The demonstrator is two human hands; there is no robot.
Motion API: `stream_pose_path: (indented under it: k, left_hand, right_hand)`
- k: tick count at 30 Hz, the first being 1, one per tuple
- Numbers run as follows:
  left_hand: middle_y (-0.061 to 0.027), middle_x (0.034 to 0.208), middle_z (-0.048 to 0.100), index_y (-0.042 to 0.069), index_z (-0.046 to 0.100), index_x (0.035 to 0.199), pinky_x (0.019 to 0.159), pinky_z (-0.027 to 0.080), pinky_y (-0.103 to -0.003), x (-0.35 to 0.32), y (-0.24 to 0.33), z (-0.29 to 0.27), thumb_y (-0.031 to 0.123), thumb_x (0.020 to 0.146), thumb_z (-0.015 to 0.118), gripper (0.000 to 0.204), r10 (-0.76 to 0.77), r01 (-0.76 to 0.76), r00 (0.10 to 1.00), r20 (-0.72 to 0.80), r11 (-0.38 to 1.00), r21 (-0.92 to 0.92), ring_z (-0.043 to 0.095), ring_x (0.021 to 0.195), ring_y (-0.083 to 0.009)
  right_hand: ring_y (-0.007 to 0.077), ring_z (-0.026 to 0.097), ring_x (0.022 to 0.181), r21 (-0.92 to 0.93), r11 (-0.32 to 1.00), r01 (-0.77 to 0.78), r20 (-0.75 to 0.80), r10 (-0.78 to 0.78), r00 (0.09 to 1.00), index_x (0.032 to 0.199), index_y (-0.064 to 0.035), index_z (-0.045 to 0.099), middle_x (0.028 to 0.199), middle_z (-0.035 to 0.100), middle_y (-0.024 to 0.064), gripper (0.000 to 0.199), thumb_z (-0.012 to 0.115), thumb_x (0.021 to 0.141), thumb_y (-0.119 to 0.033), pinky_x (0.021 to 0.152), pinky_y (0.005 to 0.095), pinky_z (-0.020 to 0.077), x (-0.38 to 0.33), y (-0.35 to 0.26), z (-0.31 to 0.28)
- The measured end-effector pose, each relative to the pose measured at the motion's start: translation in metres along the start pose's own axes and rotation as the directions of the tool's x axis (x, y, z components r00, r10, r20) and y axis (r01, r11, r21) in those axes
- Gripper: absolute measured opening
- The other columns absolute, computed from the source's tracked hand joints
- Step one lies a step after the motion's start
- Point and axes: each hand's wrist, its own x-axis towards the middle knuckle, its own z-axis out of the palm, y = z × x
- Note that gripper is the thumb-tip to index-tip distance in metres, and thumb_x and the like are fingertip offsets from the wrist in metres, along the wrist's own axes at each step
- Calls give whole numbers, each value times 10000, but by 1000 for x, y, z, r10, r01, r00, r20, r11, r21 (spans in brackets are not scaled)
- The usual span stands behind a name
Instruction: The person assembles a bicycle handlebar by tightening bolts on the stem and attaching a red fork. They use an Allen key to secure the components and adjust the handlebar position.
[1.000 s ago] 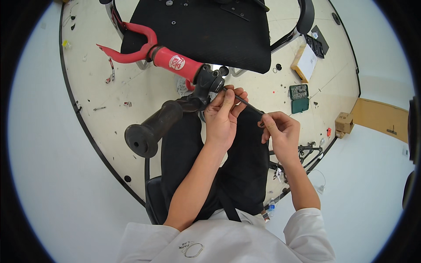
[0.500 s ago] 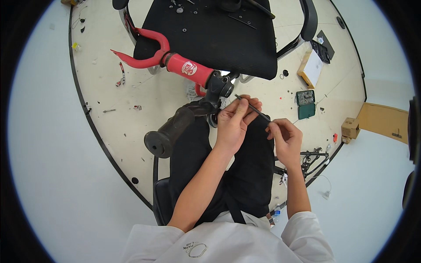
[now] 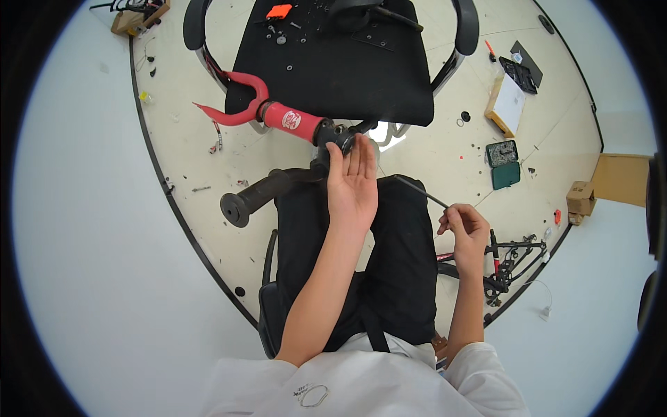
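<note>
My right hand [image 3: 464, 229] pinches the end of a dark, thin hex key [image 3: 425, 192]; its other end points up and left over my right thigh. My left hand [image 3: 353, 191] is open, palm up, its fingertips against the black stem [image 3: 335, 136]. The stem joins a red bicycle fork [image 3: 292, 119] to a black handlebar [image 3: 281, 184]. A rubber grip [image 3: 240, 207] covers the handlebar's near left end. The fork's prongs point left and rest at the front of a black office chair seat [image 3: 347, 76]. My left hand hides part of the stem and bar.
On the seat lie several small washers and bolts [image 3: 281, 39], and an orange piece [image 3: 278, 12]. To the right on the floor are a green case of small parts [image 3: 503, 165], a white box [image 3: 506, 105], a bicycle frame [image 3: 514, 267] and a cardboard box [image 3: 581, 198].
My left hand has left the hex key's tip and moved up-left to the stem, fingers extended. My right hand has shifted slightly down and right with the hex key. The view has shifted.
</note>
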Motion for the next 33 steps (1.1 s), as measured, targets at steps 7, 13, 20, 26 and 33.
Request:
stream_pose_path:
  k: [7, 13, 20, 26, 33]
  left_hand:
    - [-106, 1186, 590, -52, 528, 1272, 1068, 495, -313, 15, -11, -18, 351, 1000, 597, 491, 58, -36, 982, 182, 992, -122, 585, 1145, -198]
    - [-77, 1264, 617, 3, 573, 1271, 1089, 460, -351, 27, -8, -38, 301, 966, 659, 435, -73, 204, 918, 389, 929, -307, 581, 1184, -214]
    - [-69, 1180, 618, -20, 556, 1269, 979, 523, -310, 4, -6, -6, 341, 965, 666, 485, 56, -55, 998, -23, 997, 56, 611, 1038, -177]
    - [-85, 1148, 606, -37, 556, 1260, 949, 515, -302, -9, 5, 0, 427, 993, 608, 538, 31, -1, 996, -88, 945, 327, 596, 1048, -177]
    - [-133, 1149, 642, -48, 555, 1276, 937, 512, -327, -39, 20, -1, 435, 1028, 543, 543, -186, 125, 983, 0, 660, 740, 637, 1016, -203]
  right_hand:
    - [143, 602, 646, 96, 995, -35, -21, 37, 999, 893, 36, 638, 769, 636, 84, 162, 608, 979, -98, 625, 275, 506, -12, 7, -12]
    - [144, 600, 642, 114, 990, -79, -6, 81, 997, 893, 36, 637, 761, 632, 85, 173, 610, 979, -112, 616, 270, 499, -15, 17, -24]
    - [139, 615, 670, 86, 996, -39, -51, 43, 998, 916, 53, 654, 775, 659, 93, 148, 643, 961, -88, 632, 276, 505, 1, 14, -21]
    - [112, 624, 733, -51, 976, 214, -142, -219, 965, 884, 32, 665, 804, 671, 57, 72, 677, 921, -29, 700, 257, 505, 32, -11, 4]
    - [148, 617, 732, -174, 881, 440, 295, -380, 877, 836, 14, 667, 823, 675, 78, 94, 742, 783, 37, 690, 261, 489, 36, -55, 40]
